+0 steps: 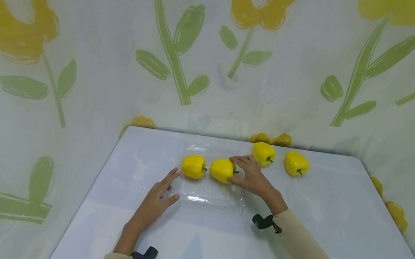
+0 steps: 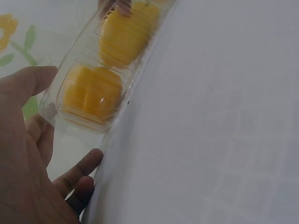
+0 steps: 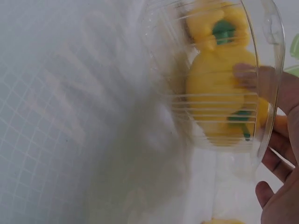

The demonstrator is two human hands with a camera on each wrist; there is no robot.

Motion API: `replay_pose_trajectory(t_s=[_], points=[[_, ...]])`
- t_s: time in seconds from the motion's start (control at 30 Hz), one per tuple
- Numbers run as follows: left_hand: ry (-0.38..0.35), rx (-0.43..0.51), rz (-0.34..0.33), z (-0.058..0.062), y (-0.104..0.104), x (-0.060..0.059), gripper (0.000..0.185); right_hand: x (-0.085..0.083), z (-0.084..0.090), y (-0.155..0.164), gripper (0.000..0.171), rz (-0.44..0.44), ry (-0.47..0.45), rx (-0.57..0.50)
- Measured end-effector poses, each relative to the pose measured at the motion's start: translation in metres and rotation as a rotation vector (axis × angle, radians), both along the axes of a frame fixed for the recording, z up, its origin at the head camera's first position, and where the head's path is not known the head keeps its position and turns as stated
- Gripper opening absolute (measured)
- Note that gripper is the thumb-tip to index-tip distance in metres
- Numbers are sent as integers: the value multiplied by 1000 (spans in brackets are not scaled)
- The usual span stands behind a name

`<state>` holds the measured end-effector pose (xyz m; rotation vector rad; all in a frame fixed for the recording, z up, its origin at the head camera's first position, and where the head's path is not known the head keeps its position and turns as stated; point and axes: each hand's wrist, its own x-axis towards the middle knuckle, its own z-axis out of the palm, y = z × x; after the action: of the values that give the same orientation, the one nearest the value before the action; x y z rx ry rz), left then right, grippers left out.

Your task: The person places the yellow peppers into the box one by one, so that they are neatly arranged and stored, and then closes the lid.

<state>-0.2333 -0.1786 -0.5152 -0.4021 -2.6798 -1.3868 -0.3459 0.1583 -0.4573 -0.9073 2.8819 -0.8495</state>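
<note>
A clear plastic container lies on the table with two yellow bell peppers inside. The left yellow bell pepper rests by itself, its green stem to the right. My right hand grips the other yellow bell pepper, thumb on the near side and fingers on the far side. In the right wrist view, the thumb reaches over the container's rim onto that pepper. My left hand is at the container's left side, fingers spread and fingertips right by its edge.
Two more yellow bell peppers lie at the back right of the table, one just behind my right hand and another farther right. The container's transparent lid stands up at the back. A flower-printed curtain hangs behind the white table.
</note>
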Motion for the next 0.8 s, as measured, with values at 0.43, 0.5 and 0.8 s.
replay_pose_trajectory(t_s=[0.43, 0.5, 0.8], points=[[-13, -23, 9, 2, 0, 2, 65, 4, 13, 22, 68, -79, 4, -80], [-21, -21, 10, 2, 0, 2, 65, 4, 17, 30, 66, -128, 34, -80], [-26, -25, 7, 0, 0, 1, 65, 6, 27, 75, 60, -320, 162, -60]])
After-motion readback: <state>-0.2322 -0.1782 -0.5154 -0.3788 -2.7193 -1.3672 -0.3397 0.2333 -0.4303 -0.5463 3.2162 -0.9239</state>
